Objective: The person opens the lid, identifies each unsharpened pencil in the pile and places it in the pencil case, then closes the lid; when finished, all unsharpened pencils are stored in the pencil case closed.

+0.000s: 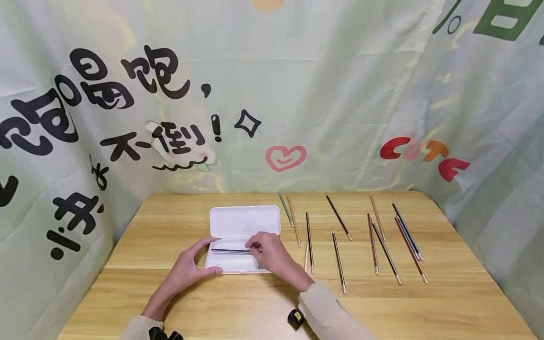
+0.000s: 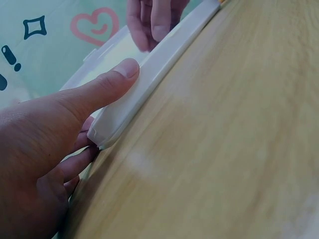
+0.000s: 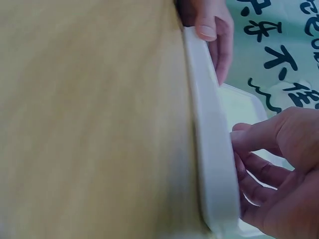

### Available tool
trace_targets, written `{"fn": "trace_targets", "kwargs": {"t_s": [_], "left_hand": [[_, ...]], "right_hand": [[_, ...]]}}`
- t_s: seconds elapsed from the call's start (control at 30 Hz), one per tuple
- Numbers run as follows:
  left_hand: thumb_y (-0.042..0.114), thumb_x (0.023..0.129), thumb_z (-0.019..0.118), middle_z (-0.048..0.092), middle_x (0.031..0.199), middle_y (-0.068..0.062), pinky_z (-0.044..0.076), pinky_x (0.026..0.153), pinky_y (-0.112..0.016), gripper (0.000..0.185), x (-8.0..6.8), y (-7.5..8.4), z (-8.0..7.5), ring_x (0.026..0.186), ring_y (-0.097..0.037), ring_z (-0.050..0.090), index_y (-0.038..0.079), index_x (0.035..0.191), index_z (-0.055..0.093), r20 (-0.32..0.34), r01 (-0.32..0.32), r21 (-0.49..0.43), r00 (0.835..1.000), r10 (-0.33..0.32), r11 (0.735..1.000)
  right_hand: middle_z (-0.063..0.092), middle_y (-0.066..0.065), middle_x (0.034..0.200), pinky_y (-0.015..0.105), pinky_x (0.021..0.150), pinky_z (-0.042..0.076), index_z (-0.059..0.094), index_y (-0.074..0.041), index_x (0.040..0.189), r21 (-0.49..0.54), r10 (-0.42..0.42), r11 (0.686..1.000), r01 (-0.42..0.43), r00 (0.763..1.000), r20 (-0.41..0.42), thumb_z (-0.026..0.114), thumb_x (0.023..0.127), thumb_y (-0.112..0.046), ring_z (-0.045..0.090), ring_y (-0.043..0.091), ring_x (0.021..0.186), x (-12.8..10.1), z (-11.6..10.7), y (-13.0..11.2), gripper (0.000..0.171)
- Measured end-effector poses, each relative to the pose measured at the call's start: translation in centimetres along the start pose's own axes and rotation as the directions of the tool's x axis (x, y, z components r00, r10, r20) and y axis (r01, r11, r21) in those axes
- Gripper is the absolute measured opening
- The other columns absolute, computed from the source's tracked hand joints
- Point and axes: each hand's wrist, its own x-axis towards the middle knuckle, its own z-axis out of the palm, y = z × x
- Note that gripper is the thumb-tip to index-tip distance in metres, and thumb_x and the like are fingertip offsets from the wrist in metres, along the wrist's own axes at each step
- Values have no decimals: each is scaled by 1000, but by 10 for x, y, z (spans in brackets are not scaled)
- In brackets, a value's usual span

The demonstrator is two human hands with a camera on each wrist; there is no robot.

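Only head view shows pencil [image 1: 231,250], apparently pinched.

White case [image 1: 244,222], black pencil [image 1: 231,250], pale wood-grain table [image 1: 446,307], mint printed backdrop [image 1: 331,94].
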Motion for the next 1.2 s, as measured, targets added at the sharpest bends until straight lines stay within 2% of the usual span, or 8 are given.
{"fn": "trace_targets", "kwargs": {"t_s": [0.2, 0.3, 0.43, 0.6, 0.73, 0.93, 1.1, 1.2], "left_hand": [[46, 71, 93, 59, 145, -10, 39, 110, -61, 82, 0, 0, 1, 136, -35, 51, 23, 142, 59, 8, -2, 9, 1000, 2, 1000], [46, 71, 94, 59, 144, -9, 39, 110, -60, 82, 0, 0, 1, 136, -35, 51, 23, 142, 59, 4, -3, 12, 1000, 3, 1000], [46, 71, 94, 59, 144, -9, 39, 110, -60, 82, 0, 0, 0, 136, -34, 51, 22, 142, 59, 1, -6, 12, 1000, 6, 1000], [46, 71, 94, 58, 145, -10, 38, 111, -62, 83, 0, 0, -1, 137, -36, 50, 22, 142, 59, 5, -3, 5, 1000, 3, 1000], [46, 71, 94, 58, 146, -9, 37, 111, -62, 82, -1, 1, -1, 137, -36, 49, 24, 142, 59, 3, 4, -3, 1000, -4, 1000], [46, 71, 94, 59, 144, -8, 38, 110, -61, 81, -2, 3, -1, 136, -33, 50, 23, 141, 60, 1, 0, -3, 1000, 0, 1000], [46, 71, 94, 60, 144, -7, 39, 110, -59, 81, -2, 2, -1, 135, -32, 51, 23, 140, 60, -1, 9, 3, 1000, -9, 1000], [46, 71, 94, 60, 144, -7, 39, 110, -59, 81, -1, 2, 0, 136, -32, 51, 23, 141, 60, 1, 12, -1, 1000, -12, 1000]], "right_hand": [[74, 9, 100, 34, 80, 59, 77, 0, 102, 79, 29, 997, -27, 999, -24, 69, 91, 9, 69, 20, 90, -11, -22, 2, 16], [74, 8, 102, 38, 80, 59, 76, -1, 105, 95, 38, 995, -31, 997, -68, 71, 91, 7, 68, 19, 90, -19, -42, 4, 17], [75, 7, 102, 35, 77, 59, 77, -3, 105, 99, 37, 995, -23, 988, -152, 73, 88, 7, 69, 18, 90, -32, -70, 10, 20], [75, 4, 103, 37, 73, 60, 76, -7, 108, 38, 17, 999, -7, 965, -260, 76, 86, 7, 69, 18, 90, -51, -105, 21, 26], [74, 6, 105, 38, 75, 60, 74, -6, 114, -2, 46, 999, -49, 949, -311, 76, 89, 3, 68, 19, 91, -67, -134, 30, 26], [73, 8, 106, 30, 75, 58, 71, -6, 122, -32, 103, 992, -124, 921, -375, 73, 94, -3, 64, 16, 94, -89, -172, 45, 28], [71, 8, 108, 21, 74, 53, 69, -7, 127, -82, 87, 988, -131, 909, -407, 73, 95, -5, 62, 19, 98, -102, -194, 62, 33], [70, 9, 112, 16, 74, 49, 68, -5, 128, -106, 84, 984, -145, 893, -442, 72, 96, -7, 60, 15, 99, -108, -205, 73, 33]]}}
